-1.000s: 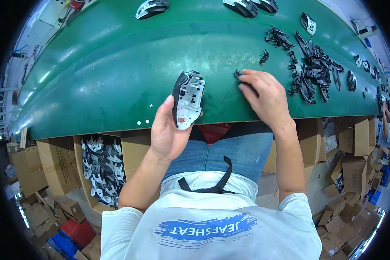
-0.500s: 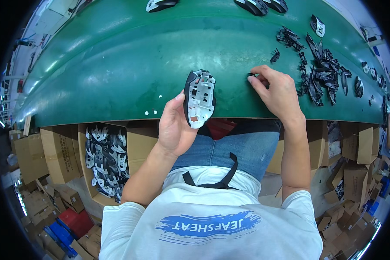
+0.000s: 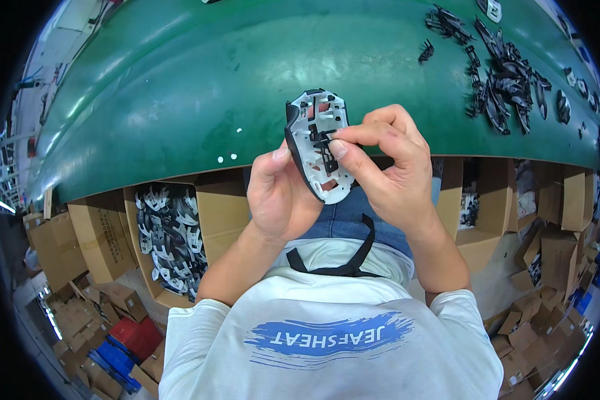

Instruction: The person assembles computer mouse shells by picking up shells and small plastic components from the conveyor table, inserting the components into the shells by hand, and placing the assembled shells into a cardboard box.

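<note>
My left hand (image 3: 281,199) grips a computer mouse shell (image 3: 311,135) by its left side. The shell's white, ribbed inside faces up, and its black outer edge shows along the left. With thumb and forefinger my right hand (image 3: 399,163) pinches a small black plastic part (image 3: 324,155) lying in the middle of the shell. The fingertips partly cover that part, so whether it is seated cannot be made out. Both hands are above the table's near edge.
On the green table (image 3: 180,87), a pile of black plastic parts (image 3: 510,83) lies at the right, with one loose black piece (image 3: 427,51) beside it. Small white discs (image 3: 233,157) lie left of the shell. Below stands a cardboard box (image 3: 223,217) beside several mouse shells (image 3: 170,240).
My right hand has come left from over the table with the black part and now holds it inside the shell. The shell has tilted slightly; the view has shifted.
</note>
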Demonstrator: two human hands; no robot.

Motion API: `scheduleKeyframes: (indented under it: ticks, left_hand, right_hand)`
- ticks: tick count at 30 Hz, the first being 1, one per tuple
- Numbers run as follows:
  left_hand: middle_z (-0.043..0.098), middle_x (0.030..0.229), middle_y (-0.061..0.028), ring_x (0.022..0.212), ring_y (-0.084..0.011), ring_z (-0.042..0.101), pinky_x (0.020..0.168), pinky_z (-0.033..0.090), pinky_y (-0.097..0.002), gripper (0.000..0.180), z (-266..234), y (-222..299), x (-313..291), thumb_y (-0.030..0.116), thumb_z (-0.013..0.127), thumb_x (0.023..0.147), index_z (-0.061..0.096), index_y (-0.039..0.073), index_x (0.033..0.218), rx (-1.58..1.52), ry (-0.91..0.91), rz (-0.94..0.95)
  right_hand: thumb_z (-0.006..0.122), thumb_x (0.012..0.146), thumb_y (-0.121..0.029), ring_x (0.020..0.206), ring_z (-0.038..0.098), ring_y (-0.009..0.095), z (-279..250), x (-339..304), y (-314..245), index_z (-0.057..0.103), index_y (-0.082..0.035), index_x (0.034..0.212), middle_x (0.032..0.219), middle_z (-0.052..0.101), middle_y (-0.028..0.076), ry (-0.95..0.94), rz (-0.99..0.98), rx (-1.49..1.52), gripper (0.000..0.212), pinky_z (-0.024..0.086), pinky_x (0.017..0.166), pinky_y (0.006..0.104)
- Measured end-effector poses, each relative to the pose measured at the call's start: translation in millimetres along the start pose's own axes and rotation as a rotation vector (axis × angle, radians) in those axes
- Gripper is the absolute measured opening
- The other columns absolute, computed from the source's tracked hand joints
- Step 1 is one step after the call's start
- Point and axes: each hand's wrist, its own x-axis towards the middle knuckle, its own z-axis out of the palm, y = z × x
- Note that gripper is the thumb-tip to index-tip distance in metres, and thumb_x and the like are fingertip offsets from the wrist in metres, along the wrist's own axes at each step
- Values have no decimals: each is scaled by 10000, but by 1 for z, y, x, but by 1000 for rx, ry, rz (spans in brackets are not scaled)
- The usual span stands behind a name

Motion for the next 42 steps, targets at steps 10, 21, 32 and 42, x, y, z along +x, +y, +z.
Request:
scheduleKeyframes:
  ticks: [10,21,32,42]
  left_hand:
    - [518,1604,-176,1487,-302,506,1248,395,-489,679,13,-5,-12,417,419,1069,432,4,1608,209,37,-63]
    - [580,1545,-177,1434,-277,564,1229,426,-461,661,20,-7,-14,411,401,1089,434,-2,1604,253,66,-158]
    - [583,1535,-173,1413,-269,578,1217,433,-460,643,27,-6,-15,406,400,1118,400,8,1622,432,75,-144]
    - [612,1447,-86,1310,-152,607,1089,498,-347,602,21,-15,-21,425,426,1165,403,19,1608,344,164,-184]
  right_hand:
    - [912,763,-93,710,557,191,-7,-7,4,808,-129,953,785,635,-30,130,-424,-425,219,414,723,350]
    - [907,730,-53,701,552,194,-14,-17,-5,797,-135,956,778,628,-22,73,-356,-479,265,425,698,360]
    - [920,727,-50,669,579,192,-3,-32,7,789,-108,929,760,650,-9,207,-308,-370,248,434,685,347]
    - [853,794,-28,614,617,160,-15,-29,-1,775,-83,896,724,682,2,13,-148,-373,140,466,643,330]
